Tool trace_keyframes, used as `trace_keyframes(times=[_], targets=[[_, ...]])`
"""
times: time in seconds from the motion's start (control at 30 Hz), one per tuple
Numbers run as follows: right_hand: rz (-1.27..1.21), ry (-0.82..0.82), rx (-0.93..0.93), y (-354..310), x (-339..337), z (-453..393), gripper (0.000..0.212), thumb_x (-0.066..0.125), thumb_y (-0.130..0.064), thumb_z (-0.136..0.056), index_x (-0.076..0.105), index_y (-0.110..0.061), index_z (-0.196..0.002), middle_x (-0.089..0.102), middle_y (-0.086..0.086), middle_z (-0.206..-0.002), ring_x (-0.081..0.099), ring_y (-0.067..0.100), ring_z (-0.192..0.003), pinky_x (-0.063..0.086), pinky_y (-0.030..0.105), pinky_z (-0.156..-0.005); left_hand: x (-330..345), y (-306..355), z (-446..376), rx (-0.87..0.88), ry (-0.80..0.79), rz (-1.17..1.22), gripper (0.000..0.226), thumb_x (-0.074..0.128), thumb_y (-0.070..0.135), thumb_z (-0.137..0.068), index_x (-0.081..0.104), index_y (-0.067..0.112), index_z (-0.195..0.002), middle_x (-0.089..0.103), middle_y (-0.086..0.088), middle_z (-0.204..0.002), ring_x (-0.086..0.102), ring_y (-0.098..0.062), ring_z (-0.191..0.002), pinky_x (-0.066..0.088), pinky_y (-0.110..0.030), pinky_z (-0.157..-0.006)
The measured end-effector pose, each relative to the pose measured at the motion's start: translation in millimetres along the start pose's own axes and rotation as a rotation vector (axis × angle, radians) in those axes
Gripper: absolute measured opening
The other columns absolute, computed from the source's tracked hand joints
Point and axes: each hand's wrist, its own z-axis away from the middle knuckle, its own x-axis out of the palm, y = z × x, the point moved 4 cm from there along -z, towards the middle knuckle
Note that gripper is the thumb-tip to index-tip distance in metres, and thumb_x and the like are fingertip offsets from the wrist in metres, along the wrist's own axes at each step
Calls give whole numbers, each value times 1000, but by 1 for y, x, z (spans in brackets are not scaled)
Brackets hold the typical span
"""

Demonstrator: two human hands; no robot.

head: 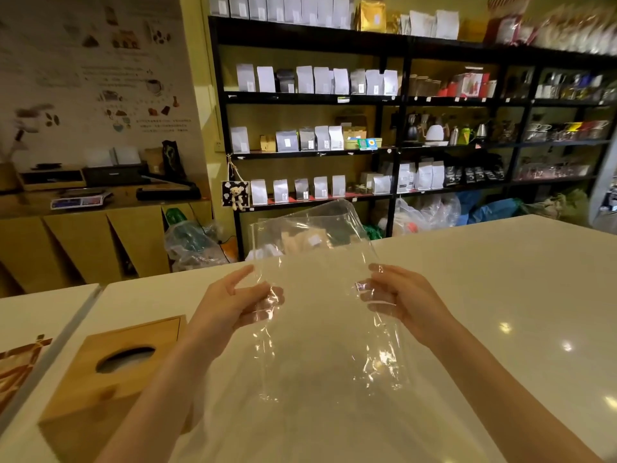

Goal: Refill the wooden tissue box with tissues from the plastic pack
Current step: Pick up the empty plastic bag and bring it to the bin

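A clear plastic pack [317,295] hangs upright in the air above the white counter [484,295]; it looks see-through with no tissues visible inside. My left hand [233,302] pinches its left edge and my right hand [397,295] pinches its right edge, about halfway up. The wooden tissue box [100,389] stands on the counter at the lower left, under my left forearm, with white tissue showing through the oval slot [125,359] in its top.
A second white surface with a brown printed item [16,372] lies at the far left. Beyond the counter stand black shelves [400,148] of white bags and kettles, plastic bags on the floor, and a wooden side counter with a scale [80,198].
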Motion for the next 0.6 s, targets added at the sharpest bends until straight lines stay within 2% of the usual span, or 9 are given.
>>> trace_keyframes(times=[0.07, 0.13, 0.27, 0.37, 0.47, 0.53, 0.6], targets=[[22, -15, -70, 0, -1, 1, 31, 51, -4, -90, 54, -22, -115, 76, 8, -74, 69, 16, -60, 57, 27, -58, 1, 0, 1, 14, 7, 24, 68, 59, 9, -83, 26, 16, -142, 77, -6, -76, 73, -18, -69, 59, -25, -58], [46, -62, -104, 1, -1, 3, 33, 49, -3, -91, 58, -25, -114, 76, 9, -76, 69, 16, -60, 57, 26, -59, -1, 2, 1, 43, 48, 5, 68, 60, 10, -83, 28, 23, -141, 77, -7, -76, 73, -18, -68, 59, -24, -57], [150, -169, -131, 7, -2, 1, 26, 49, -8, -92, 67, -16, -108, 77, 4, -86, 72, 18, -75, 58, 25, -67, -3, 8, 8, 87, 93, -74, 49, 58, 16, -83, 48, 29, -129, 77, -7, -76, 73, -19, -72, 60, -28, -66], [244, -236, -154, 10, -5, -2, 26, 60, -9, -86, 67, -16, -109, 76, -1, -96, 71, 17, -88, 58, 23, -75, -4, 12, 15, 105, 120, -176, 31, 56, 18, -85, 61, 19, -116, 77, 2, -77, 73, -14, -77, 59, -19, -65], [336, -338, -158, 11, -3, 0, 42, 69, 0, -76, 64, -18, -114, 75, -5, -101, 70, 9, -93, 55, 17, -74, -8, 10, 29, 89, 158, -340, 23, 62, 24, -80, 68, 20, -102, 76, 12, -78, 70, -4, -82, 52, -7, -60], [449, -357, -166, 10, 1, 3, 46, 70, 0, -75, 62, -23, -113, 75, -12, -96, 69, 0, -88, 55, 14, -73, -9, 8, 43, 53, 163, -482, 31, 71, 22, -73, 67, 21, -104, 75, 12, -83, 68, 4, -80, 49, -3, -59], [669, -314, -246, 8, 5, 9, 38, 72, -9, -75, 63, -27, -108, 70, -19, -88, 64, -13, -79, 53, 13, -73, -10, 3, 58, 39, 176, -660, 42, 75, 19, -69, 64, 19, -109, 68, 15, -88, 65, 6, -78, 47, -3, -60]])
